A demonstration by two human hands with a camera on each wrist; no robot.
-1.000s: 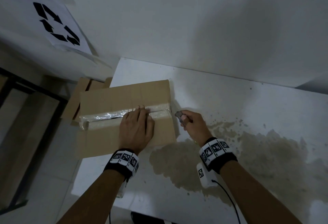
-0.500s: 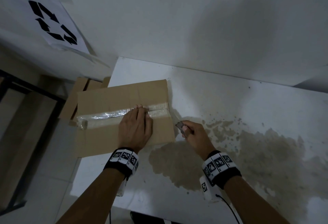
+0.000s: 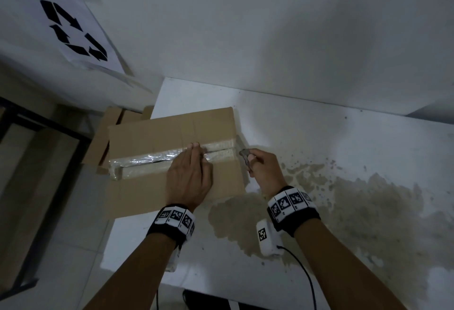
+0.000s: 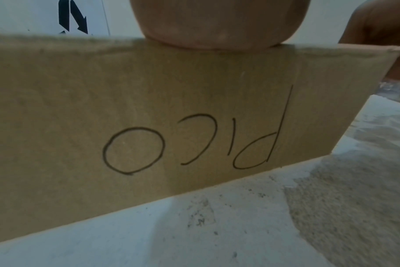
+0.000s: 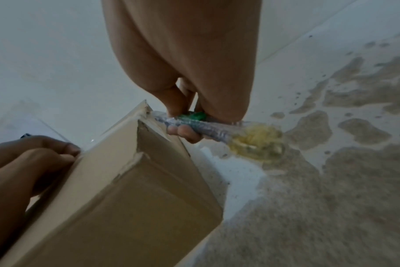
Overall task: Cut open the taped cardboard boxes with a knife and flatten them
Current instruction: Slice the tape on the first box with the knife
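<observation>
1. cardboard box (image 3: pixel 172 162) sits on the left end of the white counter (image 3: pixel 319 150), its left side overhanging the counter edge. clear tape (image 3: pixel 152 160) runs along the top centre seam.
2. progress: early, by my read. the seam at the right end looks slit, with a dark gap between the flaps; whether the tape is cut through under and left of the hand i can't tell. box is upright, not flattened.
3. left hand (image 3: pixel 189 177) lies flat on the box top, fingers (image 3: pixel 194 147) straight across the seam, pinning it down.
4. right hand (image 3: pixel 264 172) has its fingers curled around a utility knife (image 5: pixel 194 121) with a green slider. the tip is at the top right corner of the box, where the tape wraps down the end face.
5. left to do: finish the top seam, cut the end strips and bottom tape, collapse it flat.
6. in the way: the left fingers rest on the cut line, a risk if the blade runs leftwards.
7. around: more cardboard (image 3: pixel 110 133) beside the counter behind the box, a recycling sign (image 3: pixel 73 32) on the wall, and a big brown stain (image 3: pixel 344 201) on the counter. "pico" handwritten upside down on the near box face (image 4: pixel 194 144).
</observation>
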